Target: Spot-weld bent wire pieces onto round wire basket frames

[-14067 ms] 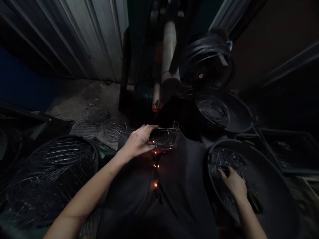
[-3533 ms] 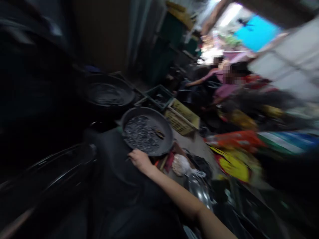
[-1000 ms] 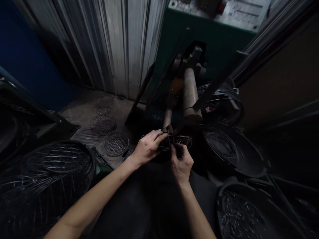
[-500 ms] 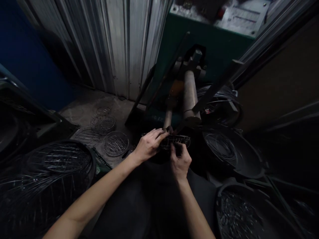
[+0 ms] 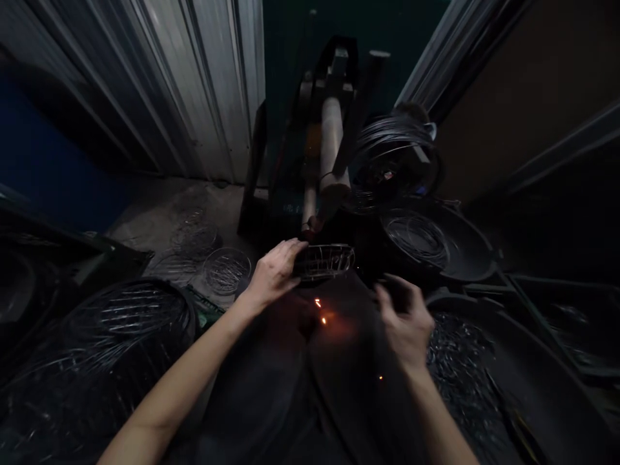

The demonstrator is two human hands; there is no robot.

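Note:
My left hand (image 5: 274,274) grips the left end of a small wire basket (image 5: 325,260) and holds it under the tip of a welding machine arm (image 5: 330,152). Orange sparks (image 5: 320,310) fall just below the basket onto the dark cloth over my lap. My right hand (image 5: 405,323) is off the basket, to its lower right, with its fingers loosely spread and nothing in them. It hovers near the rim of a dark pan of small metal pieces (image 5: 477,378).
A large tub of wire frames (image 5: 104,336) stands at the left. Finished round wire pieces (image 5: 227,268) lie on the floor behind it. Coils of wire (image 5: 394,152) and another dark pan (image 5: 438,236) sit at the right of the machine. Corrugated metal wall behind.
My right hand has let go of the basket and moved down to the right. Sparks now show beneath the basket. The view has tilted downward.

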